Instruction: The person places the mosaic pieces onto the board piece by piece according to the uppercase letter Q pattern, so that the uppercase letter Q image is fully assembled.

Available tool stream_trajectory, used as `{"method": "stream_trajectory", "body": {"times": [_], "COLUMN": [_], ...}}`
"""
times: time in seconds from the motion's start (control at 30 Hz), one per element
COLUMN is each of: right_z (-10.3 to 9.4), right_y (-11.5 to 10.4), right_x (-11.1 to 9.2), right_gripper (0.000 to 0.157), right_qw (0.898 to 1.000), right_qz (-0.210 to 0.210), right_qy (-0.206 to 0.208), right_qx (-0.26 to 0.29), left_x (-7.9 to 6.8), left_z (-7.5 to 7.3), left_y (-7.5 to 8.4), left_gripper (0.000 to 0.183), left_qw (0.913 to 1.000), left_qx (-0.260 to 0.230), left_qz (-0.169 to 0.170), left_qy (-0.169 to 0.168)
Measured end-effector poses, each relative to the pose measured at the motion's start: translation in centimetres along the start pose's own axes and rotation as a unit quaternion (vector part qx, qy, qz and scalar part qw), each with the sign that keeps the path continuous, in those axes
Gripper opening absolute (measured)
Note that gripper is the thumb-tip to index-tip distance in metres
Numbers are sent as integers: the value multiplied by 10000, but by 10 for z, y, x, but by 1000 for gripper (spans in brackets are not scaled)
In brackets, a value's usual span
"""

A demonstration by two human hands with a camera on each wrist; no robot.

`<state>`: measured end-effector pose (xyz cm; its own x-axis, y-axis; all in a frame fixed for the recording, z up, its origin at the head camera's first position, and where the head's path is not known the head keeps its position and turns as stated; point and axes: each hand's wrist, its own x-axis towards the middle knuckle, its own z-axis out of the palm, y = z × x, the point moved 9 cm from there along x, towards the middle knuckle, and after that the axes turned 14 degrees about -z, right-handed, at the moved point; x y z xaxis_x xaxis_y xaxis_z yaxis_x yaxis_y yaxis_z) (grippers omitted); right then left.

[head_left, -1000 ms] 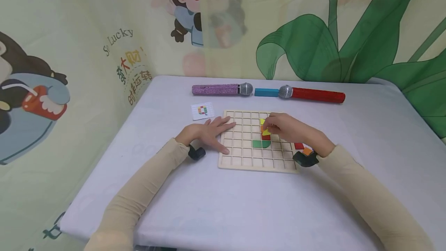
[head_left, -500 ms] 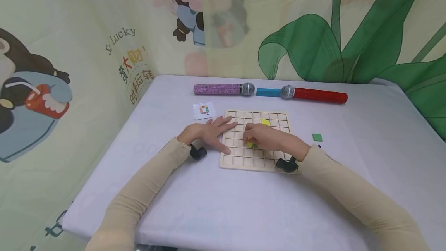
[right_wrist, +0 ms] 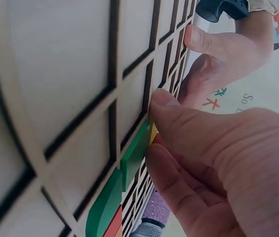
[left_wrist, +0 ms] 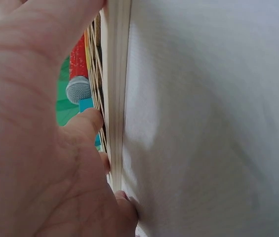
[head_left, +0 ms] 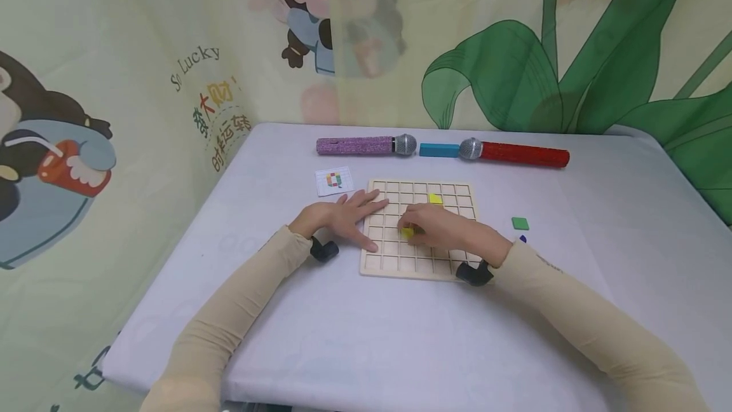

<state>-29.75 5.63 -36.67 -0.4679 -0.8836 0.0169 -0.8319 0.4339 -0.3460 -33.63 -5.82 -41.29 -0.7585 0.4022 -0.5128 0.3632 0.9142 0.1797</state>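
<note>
Desk [head_left: 343,336]: white-covered, under both grips and everything listed here.
Board [head_left: 400,264]: wooden grid, flat on the desk; left grip on its left edge, right grip above its middle.
Red mic [head_left: 523,154]: lies beyond the right grip and to its right, silver head pointing left.
Purple mic [head_left: 360,145]: lies beyond the left grip.
Left grip [head_left: 345,218]: spread, fingers and thumb apart, touching the board.
Right grip [head_left: 437,224]: thumb and forefinger pinch a yellow piece.
Card [head_left: 334,181]: just beyond the left grip, printed with a coloured Q.
Blue block [head_left: 439,150]: beyond the right grip, between the mics.
Green tile [head_left: 520,224]: on the desk, right of the right grip.
Yellow tile [head_left: 435,199]: on the board, just beyond the right grip.
Green pieces [right_wrist: 135,154]: two, on the board beside the right grip's fingertips.
Yellow piece [head_left: 407,233]: between the right grip's fingertips, over the board; exact shape hidden.
Purple piece [head_left: 523,239]: right of the right grip, near the sleeve [head_left: 595,310].
</note>
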Motion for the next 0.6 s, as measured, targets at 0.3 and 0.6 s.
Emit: {"method": "stream_trajectory", "body": {"times": [0.3, 0.6], "right_z": [-5, -7], "right_y": [2, 6], "right_x": [-2, -2], "right_gripper": [15, 15], "right_qw": [9987, 9975], "right_qz": [82, 322], "right_qy": [234, 346], "right_qx": [-445, -533], "left_x": [-1, -1], "left_z": [-1, 0], "left_y": [1, 1], "left_gripper": [103, 103], "left_qw": [10000, 10000], "left_qx": [-14, -28], "left_qz": [26, 12], "left_qy": [-2, -6]}}
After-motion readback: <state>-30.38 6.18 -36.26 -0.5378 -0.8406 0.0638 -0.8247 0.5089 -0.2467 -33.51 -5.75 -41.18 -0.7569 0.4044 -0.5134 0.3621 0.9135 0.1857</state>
